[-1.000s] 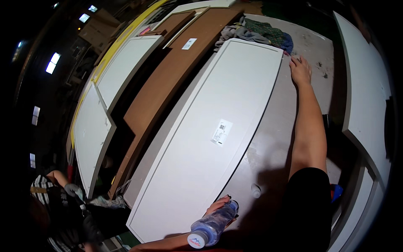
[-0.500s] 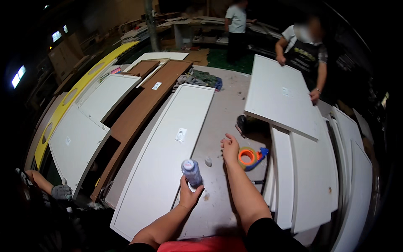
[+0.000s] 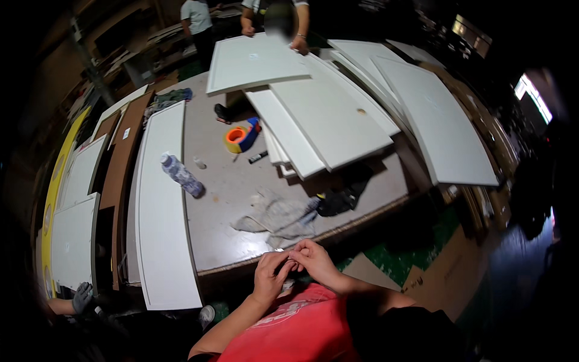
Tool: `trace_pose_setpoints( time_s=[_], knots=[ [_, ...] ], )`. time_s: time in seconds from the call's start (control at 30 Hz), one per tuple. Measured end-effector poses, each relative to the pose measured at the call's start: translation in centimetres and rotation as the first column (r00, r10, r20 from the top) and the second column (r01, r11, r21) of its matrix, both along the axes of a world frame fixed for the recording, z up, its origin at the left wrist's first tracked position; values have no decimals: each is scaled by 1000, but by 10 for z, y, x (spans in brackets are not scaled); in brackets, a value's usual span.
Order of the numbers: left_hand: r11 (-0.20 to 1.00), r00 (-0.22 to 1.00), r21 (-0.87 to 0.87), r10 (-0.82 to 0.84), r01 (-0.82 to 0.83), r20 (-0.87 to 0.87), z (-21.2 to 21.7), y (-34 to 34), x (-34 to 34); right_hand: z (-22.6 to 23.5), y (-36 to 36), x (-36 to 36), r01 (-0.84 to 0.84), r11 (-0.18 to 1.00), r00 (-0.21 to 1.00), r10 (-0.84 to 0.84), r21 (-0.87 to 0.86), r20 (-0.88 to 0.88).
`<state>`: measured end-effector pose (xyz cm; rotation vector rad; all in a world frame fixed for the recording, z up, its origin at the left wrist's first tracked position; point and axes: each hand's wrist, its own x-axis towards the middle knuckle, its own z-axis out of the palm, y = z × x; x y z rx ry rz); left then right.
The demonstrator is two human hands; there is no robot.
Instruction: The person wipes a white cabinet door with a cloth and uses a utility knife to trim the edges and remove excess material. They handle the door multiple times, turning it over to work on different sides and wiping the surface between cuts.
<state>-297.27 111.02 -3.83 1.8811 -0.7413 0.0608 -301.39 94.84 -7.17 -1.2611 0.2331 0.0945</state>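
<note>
My left hand (image 3: 269, 276) and my right hand (image 3: 315, 263) meet fingertip to fingertip in front of the table's near edge, above my red clothing. Both are closed in a pinch, and whatever lies between the fingers is too small or hidden to make out. Beyond them a crumpled grey cloth (image 3: 274, 218) lies on the grey table (image 3: 217, 199), with a black bundle (image 3: 344, 198) beside it. A bottle (image 3: 182, 176) with a blue-grey wrap stands by the right edge of a long white panel (image 3: 161, 223), apart from both hands. A small pale bottle-like object (image 3: 199, 162) is next to it.
Orange-cored tape in a blue dispenser (image 3: 240, 137) and a black marker (image 3: 258, 157) lie mid-table. White panels (image 3: 338, 114) are stacked to the right. Across the table a person holds another white panel (image 3: 253, 63). A gloved hand (image 3: 82, 297) is at lower left, near brown boards (image 3: 123, 163).
My left hand has let go of the bottle, which now stands on the table. Both hands have come back together near my body. The view has swung right.
</note>
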Motion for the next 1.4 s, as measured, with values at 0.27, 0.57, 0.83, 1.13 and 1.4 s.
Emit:
trace_pose_setpoints(
  time_s=[0.27,0.57,0.83,1.13,1.4],
  knots=[
    [990,996,126,-48,58,-81,33,-68,-63,73,-92,-110,27,942,991,19,-334,132],
    [909,883,90,-366,407,-293,7,-324,-132,76,-345,-276,460,821,877,-479,-337,32],
    [842,867,304,-322,446,-381,-32,-485,-175,146,-631,-317,847,297,514,-669,-441,537],
    [880,755,75,-354,469,-552,-30,-757,-220,22,-950,-414,-95,208,757,-621,-974,-206],
    [992,722,79,127,-100,-680,-109,-849,-253,-212,-1115,-593,-360,720,468,-410,-593,-782]
  ],
)
